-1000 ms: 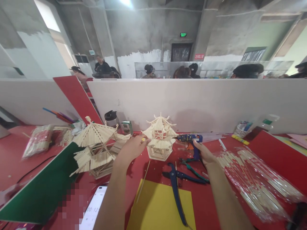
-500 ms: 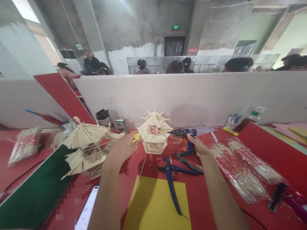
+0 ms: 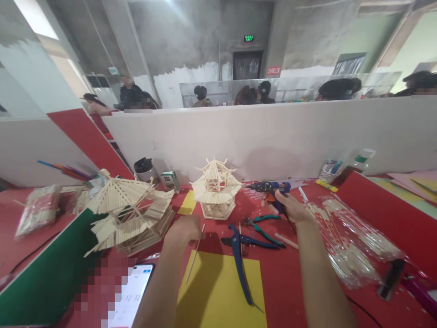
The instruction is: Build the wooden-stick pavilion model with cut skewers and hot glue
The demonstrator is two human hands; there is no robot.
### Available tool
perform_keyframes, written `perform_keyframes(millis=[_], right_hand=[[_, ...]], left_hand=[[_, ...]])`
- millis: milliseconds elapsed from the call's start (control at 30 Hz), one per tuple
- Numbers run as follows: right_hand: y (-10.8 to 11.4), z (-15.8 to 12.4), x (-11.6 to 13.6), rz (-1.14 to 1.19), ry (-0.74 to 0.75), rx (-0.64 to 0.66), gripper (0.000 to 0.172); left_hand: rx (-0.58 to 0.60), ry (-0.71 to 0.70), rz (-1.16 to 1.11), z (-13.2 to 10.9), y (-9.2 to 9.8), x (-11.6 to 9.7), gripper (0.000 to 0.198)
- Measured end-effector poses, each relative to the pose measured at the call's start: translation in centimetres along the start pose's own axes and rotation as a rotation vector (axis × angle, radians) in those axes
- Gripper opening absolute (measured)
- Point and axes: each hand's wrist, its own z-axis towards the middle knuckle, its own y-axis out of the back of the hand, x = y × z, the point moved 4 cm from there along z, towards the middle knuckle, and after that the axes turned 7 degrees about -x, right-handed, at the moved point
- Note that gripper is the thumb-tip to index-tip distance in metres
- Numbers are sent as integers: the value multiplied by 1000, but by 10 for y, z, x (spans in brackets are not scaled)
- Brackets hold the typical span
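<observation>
My left hand (image 3: 184,229) is low over the table with its fingers curled, the fingertips closed at the upper part of a thin wooden stick (image 3: 193,262). The stick's lower end lies over yellow paper (image 3: 221,291). My right hand (image 3: 290,206) is wrapped round the handle of a blue hot glue gun (image 3: 269,187), its nozzle pointing left. Left of that nozzle stands a small tiered pavilion model (image 3: 215,193) made of wooden sticks, apart from both hands. Cutters with long blue handles (image 3: 241,269) and green-handled pliers (image 3: 264,228) lie between my arms.
A larger stick pavilion (image 3: 126,214) stands at left, near a green board (image 3: 41,273) and a phone (image 3: 133,291). Bagged sticks (image 3: 344,241) lie at right. A white partition (image 3: 256,136) closes off the back, with people beyond it. A black-lidded cup (image 3: 145,171) stands before it.
My left hand has come down and back from beside the small pavilion to the thin stick, its fingers now curled. The glue gun in my right hand has shifted slightly right, away from the pavilion.
</observation>
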Motion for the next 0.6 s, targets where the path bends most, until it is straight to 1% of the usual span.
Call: perform_keyframes(millis=[33, 100, 167, 200, 267, 300, 367, 467, 533, 600], right_hand=[[2, -3, 5, -97, -3, 17, 44], [11, -9, 15, -337, 4, -28, 42], [22, -10, 23, -603, 42, -96, 38], [26, -10, 25, -726, 69, -101, 36], [33, -8, 23, -928, 105, -71, 39], [36, -6, 19, -1004, 97, -50, 41], [41, -2, 6, -1108, 36, 5, 41], [40, 1, -15, -1166, -81, 134, 36], [38, 2, -25, -1182, -137, 200, 33], [39, 4, -33, -1205, -171, 224, 35]], left_hand=[[59, 31, 50, 8, -7, 3, 18], [143, 104, 150, 22, -19, 8, 11], [163, 94, 192, 31, -26, 11, 9], [172, 91, 212, 34, -30, 12, 7], [181, 80, 227, 39, -35, 15, 4], [187, 77, 230, 40, -36, 16, 2], [200, 67, 229, 41, -39, 17, 4], [212, 54, 233, 41, -40, 16, 12], [203, 63, 237, 41, -40, 15, 12], [189, 67, 232, 42, -40, 16, 8]])
